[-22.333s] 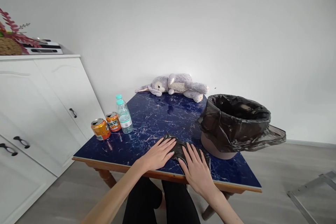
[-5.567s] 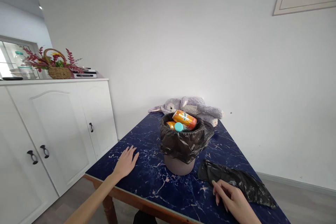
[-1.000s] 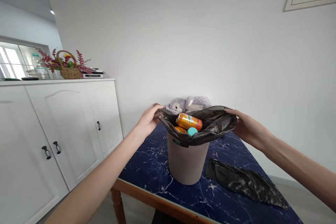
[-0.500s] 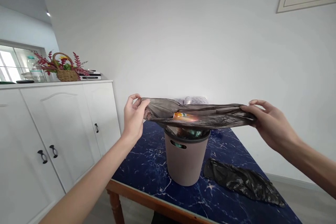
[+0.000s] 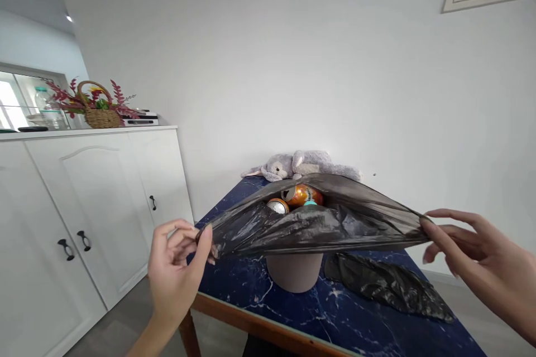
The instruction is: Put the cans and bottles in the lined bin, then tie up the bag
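A thin dark garbage bag [image 5: 335, 228] is stretched wide between my two hands, above a beige trash bin [image 5: 295, 273] on the table. My left hand [image 5: 178, 256] pinches the bag's left end. At the opposite end, my right hand [image 5: 469, 256] grips the bag between thumb and fingers. Through the bag's parted mouth I see orange cans [image 5: 307, 195], one with its silvery end facing me, and a bit of turquoise. The bag hides the bin's rim and upper part.
A folded black plastic bag [image 5: 389, 287] lies right of the bin on the blue marbled table [image 5: 259, 312]. Behind, a grey plush rabbit [image 5: 312, 164] rests against the wall. White cabinets [image 5: 100, 201] stand left, topped by a flower basket [image 5: 103, 117] and a bottle [image 5: 48, 109].
Both hands have moved down and apart, pulling the bag's ends wider and lower. The mouth now gapes, showing the cans, and the plush rabbit has come into fuller view.
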Demonstrator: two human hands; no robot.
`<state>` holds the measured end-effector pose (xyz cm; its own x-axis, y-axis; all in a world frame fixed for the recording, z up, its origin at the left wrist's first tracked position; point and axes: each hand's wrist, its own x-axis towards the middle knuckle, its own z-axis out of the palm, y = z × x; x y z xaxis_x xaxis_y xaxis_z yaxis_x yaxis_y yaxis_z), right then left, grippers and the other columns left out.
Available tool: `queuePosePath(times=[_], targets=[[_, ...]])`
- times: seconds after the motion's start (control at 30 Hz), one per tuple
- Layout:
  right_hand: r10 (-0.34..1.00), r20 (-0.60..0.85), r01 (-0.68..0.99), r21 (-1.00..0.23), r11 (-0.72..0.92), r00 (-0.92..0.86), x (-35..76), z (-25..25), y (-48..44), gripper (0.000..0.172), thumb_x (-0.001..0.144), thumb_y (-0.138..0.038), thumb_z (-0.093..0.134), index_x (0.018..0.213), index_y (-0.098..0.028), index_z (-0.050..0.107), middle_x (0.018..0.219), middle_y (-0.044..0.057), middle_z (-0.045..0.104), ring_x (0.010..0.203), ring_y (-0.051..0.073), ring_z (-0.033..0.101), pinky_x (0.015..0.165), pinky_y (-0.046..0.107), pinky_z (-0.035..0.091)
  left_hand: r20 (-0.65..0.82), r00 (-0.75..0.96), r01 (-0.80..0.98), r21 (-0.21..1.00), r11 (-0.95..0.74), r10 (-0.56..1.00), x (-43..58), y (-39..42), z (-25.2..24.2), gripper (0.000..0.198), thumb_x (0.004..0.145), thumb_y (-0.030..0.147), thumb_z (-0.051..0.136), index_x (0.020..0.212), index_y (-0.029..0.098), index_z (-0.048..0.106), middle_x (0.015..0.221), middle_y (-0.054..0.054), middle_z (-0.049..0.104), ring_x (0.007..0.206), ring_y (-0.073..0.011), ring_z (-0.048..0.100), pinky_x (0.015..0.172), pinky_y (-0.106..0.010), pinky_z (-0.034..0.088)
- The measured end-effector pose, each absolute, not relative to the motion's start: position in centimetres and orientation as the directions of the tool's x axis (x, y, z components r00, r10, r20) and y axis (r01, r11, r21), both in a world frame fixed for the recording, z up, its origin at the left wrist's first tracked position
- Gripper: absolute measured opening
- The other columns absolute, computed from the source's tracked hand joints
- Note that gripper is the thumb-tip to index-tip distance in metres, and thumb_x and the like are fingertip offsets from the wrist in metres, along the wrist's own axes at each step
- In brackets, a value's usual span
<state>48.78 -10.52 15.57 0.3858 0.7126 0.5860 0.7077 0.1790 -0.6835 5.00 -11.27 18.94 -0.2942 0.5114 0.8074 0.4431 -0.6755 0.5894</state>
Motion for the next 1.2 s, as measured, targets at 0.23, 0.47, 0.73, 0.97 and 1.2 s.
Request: queuePosePath(times=[0.23,0.47,0.73,0.97,1.2], targets=[[0.799,0.482,0.657,-0.739,0.151,0.359,48.9,9.6,-11.4,0.060,0.086,-0.081,0.055,0.124,-0.035,0.058,0.067,-0.001,0.071,0.063,0.024,0.068,0.056,0.031,0.050,0.750,-0.367,0.503,0.657,-0.561,0.550,4.7,-11.6,15.6,0.027,0.088,0.037,0.080,0.101,0.025,0.060,0.078,0.002,0.065,0.061,-0.0153,0.068,0.056,-0.024,0.058],[0.946,0.195,0.262,-0.957,0.126,0.258,48.0,4.9,-10.9,0.070,0.082,-0.077,0.070,0.128,-0.027,0.054,0.074,0.001,0.074,0.049,0.019,0.059,0.046,0.031,0.048,0.515,-0.419,0.275,0.857,-0.435,0.748,2.8,-11.3,13.6,0.038,0.091,0.052,0.076,0.110,0.028,0.054,0.075,0.004,0.062,0.055,-0.0156,0.058,0.054,-0.030,0.053],[0.961,-0.084,-0.277,-0.961,-0.008,0.264,44.2,6.8,-10.8,0.086,0.073,-0.077,0.079,0.147,-0.041,0.052,0.133,0.014,0.069,0.089,0.035,0.078,0.040,0.032,0.047,0.146,-0.197,0.063,0.989,-0.136,0.970,2.0,-8.1,5.6,0.088,0.063,0.082,0.082,0.133,0.031,0.064,0.151,-0.017,0.060,0.144,-0.0510,0.049,0.108,-0.056,0.051],[0.991,-0.030,0.118,-0.992,-0.046,0.132,43.5,12.2,-9.9,0.057,0.078,-0.070,0.082,0.112,-0.026,0.072,0.063,-0.003,0.062,0.055,0.017,0.053,0.053,0.029,0.047,0.118,0.000,0.032,0.993,-0.118,0.993,7.5,-8.3,13.0,0.062,0.080,0.070,0.079,0.127,0.030,0.075,0.135,-0.012,0.074,0.138,-0.0428,0.059,0.112,-0.051,0.050],[0.978,0.064,-0.189,-0.977,0.102,0.198,45.2,16.5,-8.2,0.039,0.074,-0.052,0.087,0.100,-0.024,0.081,0.104,0.008,0.081,0.100,0.030,0.074,0.079,0.031,0.063,0.283,-0.116,-0.271,0.913,-0.305,0.952,8.8,-6.0,20.1,0.035,0.086,0.048,0.081,0.104,0.018,0.076,0.101,-0.009,0.079,0.096,-0.0263,0.073,0.078,-0.033,0.058]])
